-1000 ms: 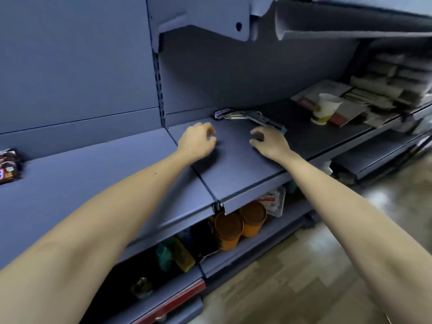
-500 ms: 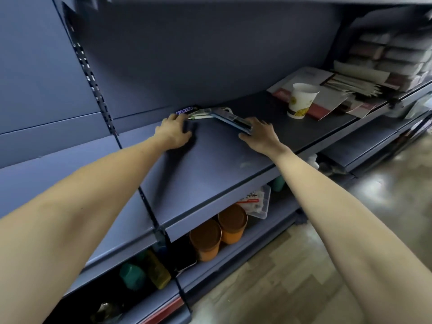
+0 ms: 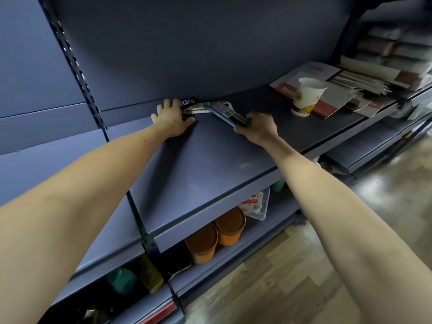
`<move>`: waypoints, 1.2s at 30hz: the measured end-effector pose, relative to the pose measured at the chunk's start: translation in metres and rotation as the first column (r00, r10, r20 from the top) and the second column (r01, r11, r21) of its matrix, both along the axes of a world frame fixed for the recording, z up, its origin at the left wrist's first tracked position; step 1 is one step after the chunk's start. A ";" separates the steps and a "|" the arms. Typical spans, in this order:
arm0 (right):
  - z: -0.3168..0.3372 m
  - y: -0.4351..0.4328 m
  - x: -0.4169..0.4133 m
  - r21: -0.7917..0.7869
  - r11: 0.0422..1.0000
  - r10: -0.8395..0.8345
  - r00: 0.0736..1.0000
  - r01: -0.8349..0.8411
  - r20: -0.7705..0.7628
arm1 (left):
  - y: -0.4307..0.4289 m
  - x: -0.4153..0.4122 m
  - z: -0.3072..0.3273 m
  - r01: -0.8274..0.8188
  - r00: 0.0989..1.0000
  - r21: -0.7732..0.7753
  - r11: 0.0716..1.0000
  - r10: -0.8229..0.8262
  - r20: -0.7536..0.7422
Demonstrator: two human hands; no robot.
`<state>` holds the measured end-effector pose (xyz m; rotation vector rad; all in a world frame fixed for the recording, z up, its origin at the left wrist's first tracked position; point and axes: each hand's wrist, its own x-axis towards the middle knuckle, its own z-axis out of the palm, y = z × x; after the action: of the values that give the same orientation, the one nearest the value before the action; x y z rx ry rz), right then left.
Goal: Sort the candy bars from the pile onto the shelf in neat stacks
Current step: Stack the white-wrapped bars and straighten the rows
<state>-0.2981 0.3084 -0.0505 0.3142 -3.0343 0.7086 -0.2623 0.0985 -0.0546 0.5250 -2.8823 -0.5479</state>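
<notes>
On a blue-grey metal store shelf (image 3: pixel 210 164), the left hand (image 3: pixel 171 120) presses a dark-wrapped candy bar (image 3: pixel 188 102) (label partly hidden); the right hand (image 3: pixel 258 127) grips flat blue-edged bars (image 3: pixel 230 115).

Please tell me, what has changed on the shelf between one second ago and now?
Both hands moved forward to the back of the shelf. The left hand now rests against the dark candy bar, and the right hand has its fingers on the blue bar. A second ago neither touched them. The bars and the paper cup appear to lie as before.
</notes>
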 end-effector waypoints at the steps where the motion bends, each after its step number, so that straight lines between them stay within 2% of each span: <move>1: 0.001 -0.003 0.001 -0.015 1.000 0.004 1.000 -0.004 0.014 | 0.000 -0.002 0.000 -0.006 1.000 0.050 0.999 0.007 -0.019; 5: 0.001 -0.007 0.011 -0.051 0.999 0.016 1.000 -0.017 -0.014 | 0.000 -0.011 0.000 -0.036 0.996 0.179 0.983 0.050 -0.075; 8: -0.001 -0.008 0.020 -0.108 0.994 0.011 1.000 -0.014 -0.026 | -0.002 -0.012 -0.006 -0.068 0.995 0.100 0.993 0.075 -0.067; 12: -0.004 -0.014 0.033 -0.168 0.986 -0.025 0.995 0.009 -0.096 | -0.015 -0.006 -0.013 0.013 0.992 0.047 0.999 -0.006 -0.128; 15: -0.003 -0.025 0.046 -0.267 0.964 -0.039 0.992 0.004 -0.124 | -0.027 0.013 -0.017 0.026 0.976 0.106 0.994 -0.003 -0.219; 18: 0.003 -0.036 0.062 -0.274 0.961 -0.003 0.985 -0.045 -0.174 | -0.039 0.042 -0.014 0.013 0.951 0.157 0.987 0.037 -0.307; 23: 0.009 -0.068 0.101 -0.313 0.939 0.100 0.984 -0.143 -0.151 | -0.075 0.110 0.005 -0.031 0.891 0.314 0.949 0.169 -0.422; 27: 0.013 -0.108 0.142 -0.322 0.924 0.163 0.975 -0.205 -0.154 | -0.120 0.170 0.022 -0.118 0.829 0.474 0.873 0.349 -0.436; 30: 0.016 -0.148 0.177 -0.292 0.916 0.226 0.956 -0.275 -0.189 | -0.159 0.220 0.027 -0.131 0.828 0.582 0.802 0.411 -0.380; 36: 0.020 -0.232 0.266 -0.076 0.889 0.406 0.856 -0.451 -0.319 | -0.206 0.329 0.031 0.013 0.863 0.809 0.588 0.402 -0.306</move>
<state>-0.0323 0.0768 -0.0301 1.0185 -2.6237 0.8116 0.0665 -0.1079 -0.0234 0.6901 -1.9403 -1.6788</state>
